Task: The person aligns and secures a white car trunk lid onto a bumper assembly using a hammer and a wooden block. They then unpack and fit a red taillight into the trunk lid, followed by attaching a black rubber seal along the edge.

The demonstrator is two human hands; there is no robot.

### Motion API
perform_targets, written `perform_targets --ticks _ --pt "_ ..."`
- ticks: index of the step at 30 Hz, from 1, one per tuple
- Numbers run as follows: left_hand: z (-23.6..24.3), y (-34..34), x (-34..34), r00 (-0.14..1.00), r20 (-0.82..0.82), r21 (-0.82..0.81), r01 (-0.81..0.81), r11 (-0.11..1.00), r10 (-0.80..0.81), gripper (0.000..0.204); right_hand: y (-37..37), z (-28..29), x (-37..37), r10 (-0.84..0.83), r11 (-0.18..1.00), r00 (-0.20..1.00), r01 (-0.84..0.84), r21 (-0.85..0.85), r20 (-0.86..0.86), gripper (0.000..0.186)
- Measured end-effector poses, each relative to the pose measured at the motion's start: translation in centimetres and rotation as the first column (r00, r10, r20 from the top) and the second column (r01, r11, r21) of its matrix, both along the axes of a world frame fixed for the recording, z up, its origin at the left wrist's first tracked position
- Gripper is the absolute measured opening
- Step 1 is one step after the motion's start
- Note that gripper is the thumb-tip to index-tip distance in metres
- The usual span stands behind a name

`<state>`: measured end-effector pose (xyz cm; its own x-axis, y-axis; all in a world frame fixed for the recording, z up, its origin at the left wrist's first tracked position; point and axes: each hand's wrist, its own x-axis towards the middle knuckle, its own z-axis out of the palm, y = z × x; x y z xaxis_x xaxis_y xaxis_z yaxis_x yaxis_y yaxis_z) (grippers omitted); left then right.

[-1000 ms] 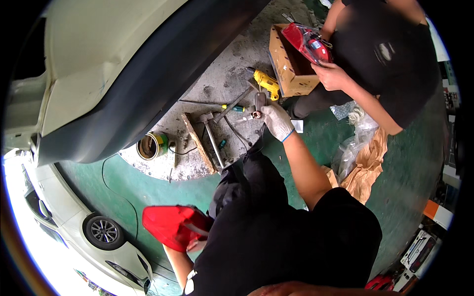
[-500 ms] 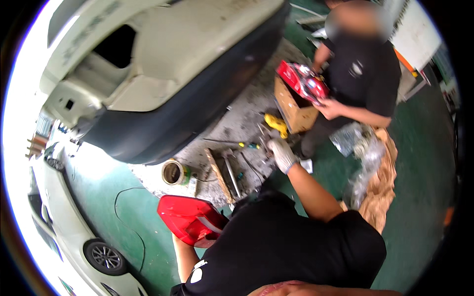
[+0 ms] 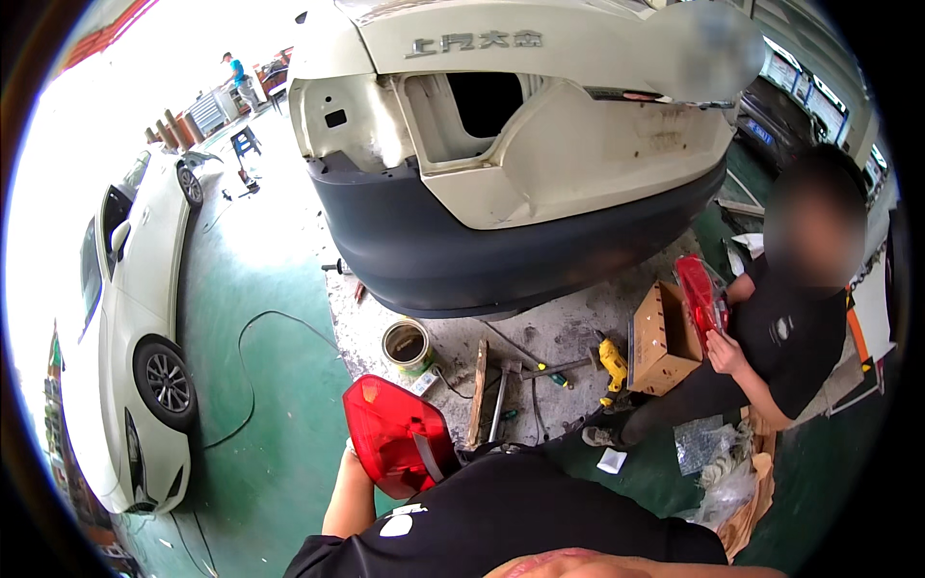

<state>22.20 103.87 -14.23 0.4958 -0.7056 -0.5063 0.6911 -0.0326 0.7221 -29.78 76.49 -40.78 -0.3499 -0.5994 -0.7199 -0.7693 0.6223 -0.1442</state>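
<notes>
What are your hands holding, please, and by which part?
The left hand holds a red, translucent plastic tail lamp by its left edge, grip mostly hidden; right hand unseen.

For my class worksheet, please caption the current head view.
Left hand holds a red tail light near a pale car with dark bumper.

Glaring daylight bleaches the far left edge of the green floor, while fisheye distortion bends the white car

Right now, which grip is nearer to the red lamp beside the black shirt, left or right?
Left, as far as shows. The left grip holds the red lamp at its left edge, mostly hidden behind it; the right grip is out of view.
</notes>
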Motion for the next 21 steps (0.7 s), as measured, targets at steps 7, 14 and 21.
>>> perform_targets --ticks 7,14,21 --pt "0.9 -2.0 0.5 0.999 0.014 -0.051 -0.037 0.998 0.038 0.054 -5.3 2.0 6.2 0.073 0.996 0.976 -0.06 -0.069 0.204 0.041" --pt "1.9 -3.4 0.6 0.997 0.04 -0.07 -0.063 0.996 0.065 0.054 -10.9 4.9 12.3 0.103 0.977 0.789 0.035 -0.212 0.606 0.031" --pt "2.0 -0.4 -0.8 0.983 0.045 -0.022 -0.176 0.984 0.177 0.054 -8.4 3.9 10.6 0.365 0.925 0.897 -0.321 -0.203 0.248 0.045"
